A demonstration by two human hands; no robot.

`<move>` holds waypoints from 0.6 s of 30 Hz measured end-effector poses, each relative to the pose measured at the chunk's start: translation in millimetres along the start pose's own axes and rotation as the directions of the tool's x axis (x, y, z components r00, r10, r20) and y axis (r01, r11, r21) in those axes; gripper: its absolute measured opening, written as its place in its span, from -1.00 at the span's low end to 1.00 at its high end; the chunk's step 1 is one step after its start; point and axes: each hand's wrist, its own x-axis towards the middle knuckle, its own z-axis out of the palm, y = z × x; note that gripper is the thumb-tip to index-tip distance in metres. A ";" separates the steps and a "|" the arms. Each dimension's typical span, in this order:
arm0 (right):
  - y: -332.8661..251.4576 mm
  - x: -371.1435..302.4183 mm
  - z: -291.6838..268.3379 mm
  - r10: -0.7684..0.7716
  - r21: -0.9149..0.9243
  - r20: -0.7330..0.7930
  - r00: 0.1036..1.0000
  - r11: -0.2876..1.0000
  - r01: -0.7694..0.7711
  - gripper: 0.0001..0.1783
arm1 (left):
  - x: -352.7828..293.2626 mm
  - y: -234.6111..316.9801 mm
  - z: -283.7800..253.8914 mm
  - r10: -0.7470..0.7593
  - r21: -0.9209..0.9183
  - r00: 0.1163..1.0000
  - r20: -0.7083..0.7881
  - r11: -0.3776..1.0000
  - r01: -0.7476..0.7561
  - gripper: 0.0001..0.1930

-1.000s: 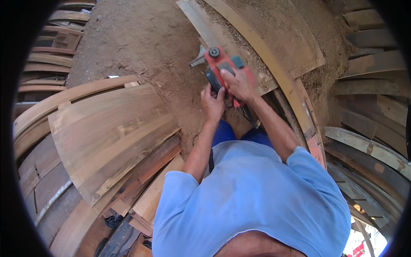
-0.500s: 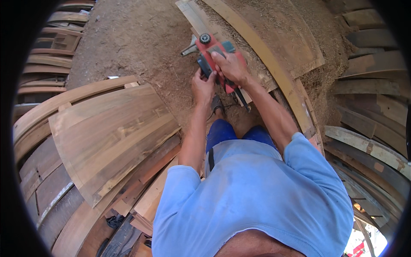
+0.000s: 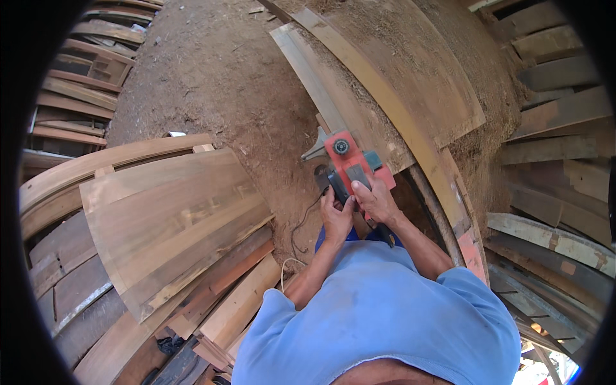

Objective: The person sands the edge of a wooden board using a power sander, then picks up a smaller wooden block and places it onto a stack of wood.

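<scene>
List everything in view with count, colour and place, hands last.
Power planer: one, red and black, centre
Narrow board: one, pale brown, beyond planer
Long beam: one, yellow-brown, right of planer
Wide board: one, brown, right of beam
Wood panel: one, brown, left
Stacked timber: many, brown and grey, both sides
Thin cord: one, dark, left of hands
Dirt ground: one, brown, upper middle
Shavings: uncounted, tan, on ground and boards
Shirt: one, blue, bottom
Left hand: one, bare, on planer's black part
Right hand: one, bare, on planer's handle

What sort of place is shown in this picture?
Probably a woodworking yard or workshop: a red power planer, boards stacked along the right side, and what look like wood shavings on the ground.
</scene>
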 end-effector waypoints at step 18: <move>-140.6 265.5 25.1 -0.447 -0.259 -0.059 0.892 0.870 0.419 -0.38 | 292.6 82.8 -43.6 0.145 0.012 0.988 -0.045 0.989 -0.145 -0.71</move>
